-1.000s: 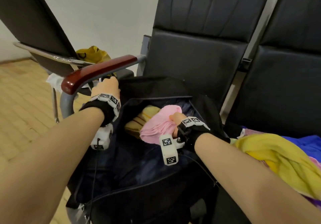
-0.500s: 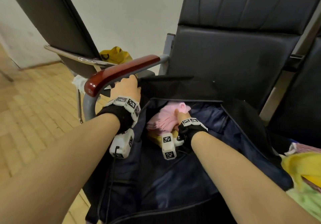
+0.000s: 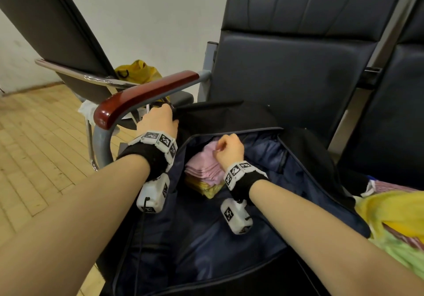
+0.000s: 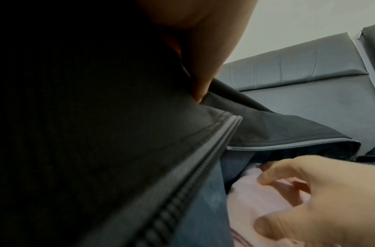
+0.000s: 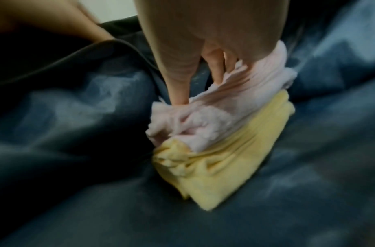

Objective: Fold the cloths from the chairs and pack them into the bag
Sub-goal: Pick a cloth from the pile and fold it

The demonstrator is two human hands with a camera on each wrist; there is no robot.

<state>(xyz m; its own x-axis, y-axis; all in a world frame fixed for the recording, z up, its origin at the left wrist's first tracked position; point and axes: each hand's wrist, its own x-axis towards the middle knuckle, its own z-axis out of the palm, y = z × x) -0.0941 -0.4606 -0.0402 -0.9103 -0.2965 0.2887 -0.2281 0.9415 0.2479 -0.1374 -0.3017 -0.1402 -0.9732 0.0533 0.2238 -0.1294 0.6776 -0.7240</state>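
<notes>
My L hand (image 3: 158, 121) grips the bag (image 3: 206, 238) edge, fingers curled round the black flap by the zip, holding it open. R hand (image 3: 229, 150) inside bag, fingers loosely bent, tips on the pink cloth (image 3: 202, 167); can't tell if pinching. Pink cloth sits folded atop yellow cloth (image 5: 224, 167) on the blue lining. Bag on chair seat beside red armrest (image 3: 142, 96). More loose cloths (image 3: 394, 222) on the next seat, R side.

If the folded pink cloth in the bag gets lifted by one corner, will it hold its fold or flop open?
Likely flop open: the pink cloth looks soft, its layered edges already splaying loose. Probably light, since it barely flattens the yellow cloth beneath. Unlikely to slip: its surface looks fuzzy where the right hand touches it.
</notes>
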